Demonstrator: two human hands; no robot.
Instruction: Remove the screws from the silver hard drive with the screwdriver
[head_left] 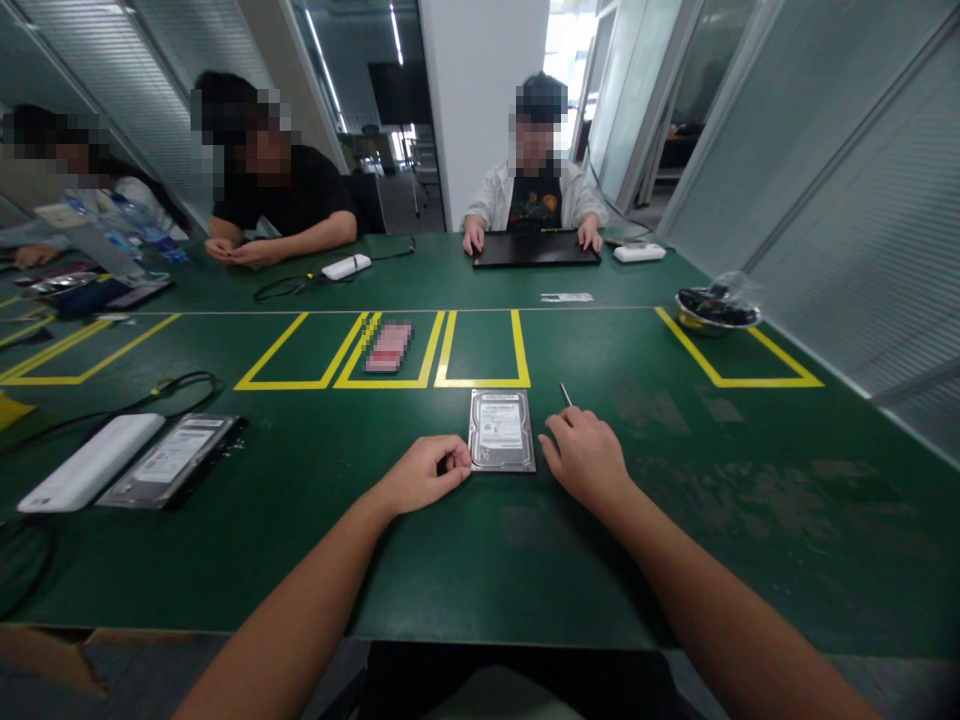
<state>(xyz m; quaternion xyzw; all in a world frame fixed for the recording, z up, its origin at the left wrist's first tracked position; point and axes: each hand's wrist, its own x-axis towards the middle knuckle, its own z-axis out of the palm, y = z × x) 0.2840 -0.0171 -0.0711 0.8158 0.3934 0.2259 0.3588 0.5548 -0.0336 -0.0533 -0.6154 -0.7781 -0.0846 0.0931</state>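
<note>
A silver hard drive with a white label lies flat on the green table, between my two hands. My left hand is closed in a loose curl, its thumb and fingertips against the drive's lower left edge. To the right of the drive, my right hand rests palm down with bent fingers. From beyond its knuckles sticks the slim metal shaft of what looks like a screwdriver; the rest of it is hidden under the hand.
A second hard drive lies left beside a white power bank with a black cable. Yellow tape outlines mark the table; one holds a pink phone-like object. A metal bowl stands right. Several people sit opposite, one holding a black panel.
</note>
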